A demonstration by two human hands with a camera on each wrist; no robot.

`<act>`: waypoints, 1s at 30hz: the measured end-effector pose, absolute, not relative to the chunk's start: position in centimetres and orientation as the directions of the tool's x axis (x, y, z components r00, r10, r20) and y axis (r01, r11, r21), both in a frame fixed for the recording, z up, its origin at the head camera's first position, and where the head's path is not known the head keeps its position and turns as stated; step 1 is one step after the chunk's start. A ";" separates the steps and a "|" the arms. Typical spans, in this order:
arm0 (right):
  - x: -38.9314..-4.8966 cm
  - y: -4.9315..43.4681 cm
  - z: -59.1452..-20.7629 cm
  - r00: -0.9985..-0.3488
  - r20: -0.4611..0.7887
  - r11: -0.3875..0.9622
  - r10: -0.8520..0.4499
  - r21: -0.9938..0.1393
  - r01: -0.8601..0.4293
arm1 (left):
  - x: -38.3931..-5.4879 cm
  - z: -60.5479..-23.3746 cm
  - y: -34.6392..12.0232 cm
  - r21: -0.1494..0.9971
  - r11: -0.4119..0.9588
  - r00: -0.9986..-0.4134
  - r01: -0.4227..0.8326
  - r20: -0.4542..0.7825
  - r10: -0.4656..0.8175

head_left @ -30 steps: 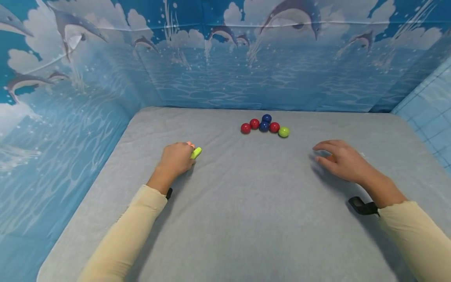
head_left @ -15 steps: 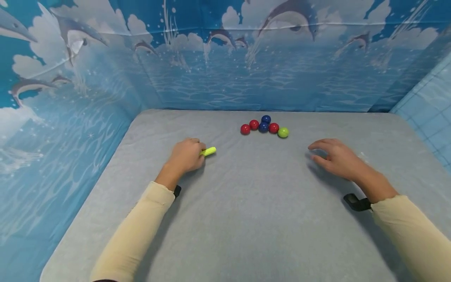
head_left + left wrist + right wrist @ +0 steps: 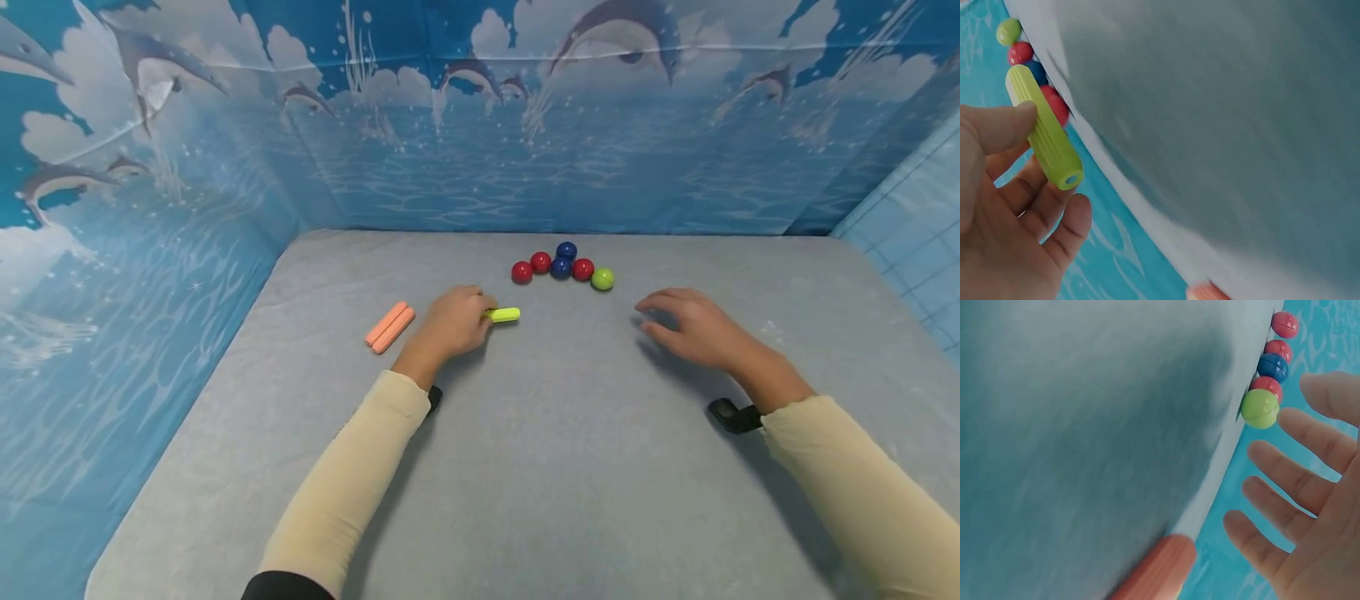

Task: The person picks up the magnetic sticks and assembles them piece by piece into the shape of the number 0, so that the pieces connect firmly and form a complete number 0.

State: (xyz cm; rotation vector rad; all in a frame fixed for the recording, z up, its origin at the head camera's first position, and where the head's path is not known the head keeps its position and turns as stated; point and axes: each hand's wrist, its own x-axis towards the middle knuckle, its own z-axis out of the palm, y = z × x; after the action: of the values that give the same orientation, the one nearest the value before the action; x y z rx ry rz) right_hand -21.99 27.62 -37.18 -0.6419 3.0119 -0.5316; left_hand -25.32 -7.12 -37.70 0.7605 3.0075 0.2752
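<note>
My left hand (image 3: 456, 321) pinches a short yellow-green stick (image 3: 1047, 128) between thumb and fingers. The stick is ridged along its length and has a small hole in the near end; in the head view its free end points right. Two orange sticks (image 3: 390, 327) lie side by side on the table, left of this hand. My right hand (image 3: 693, 327) hovers palm down over the right side, fingers loosely bent and holding nothing. An orange stick (image 3: 1160, 569) lies under it in the right wrist view, hidden by the hand in the head view.
Near the back edge of the grey-covered table (image 3: 540, 467) sits a cluster of shiny balls: red balls (image 3: 522, 272), blue balls (image 3: 561, 267) and a green ball (image 3: 603, 278). A blue dolphin-print curtain (image 3: 480, 150) hangs behind and along the left.
My left hand has moved right with the yellow-green stick, uncovering the two orange sticks. The stick has turned to lie nearly level in view. My right hand has drifted slightly left.
</note>
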 end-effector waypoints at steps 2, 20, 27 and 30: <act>-22.3 27.5 -37.2 -0.915 0.043 0.854 -0.402 -0.342 -0.392 | -25.5 -37.7 -5.9 0.202 0.862 -0.882 0.464 0.012 0.472; -24.9 26.0 -37.5 -0.940 -0.011 0.893 -0.341 -0.317 -0.320 | -27.0 -38.3 -1.5 0.425 0.810 -0.884 0.405 -0.044 0.465; -26.5 25.1 -36.9 -0.955 -0.065 0.900 -0.289 -0.360 -0.247 | -27.5 -38.7 -2.1 0.464 0.802 -0.875 0.377 -0.106 0.473; -27.3 24.8 -36.8 -0.963 -0.085 0.898 -0.256 -0.391 -0.204 | -27.5 -38.6 -2.0 0.466 0.802 -0.872 0.375 -0.117 0.475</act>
State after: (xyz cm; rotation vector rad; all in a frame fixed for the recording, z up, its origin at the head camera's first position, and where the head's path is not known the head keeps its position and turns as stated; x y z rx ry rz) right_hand -27.34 24.78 -36.79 -0.3562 2.9291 -0.5810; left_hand -27.54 -2.03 -38.55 0.6609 2.7621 0.6441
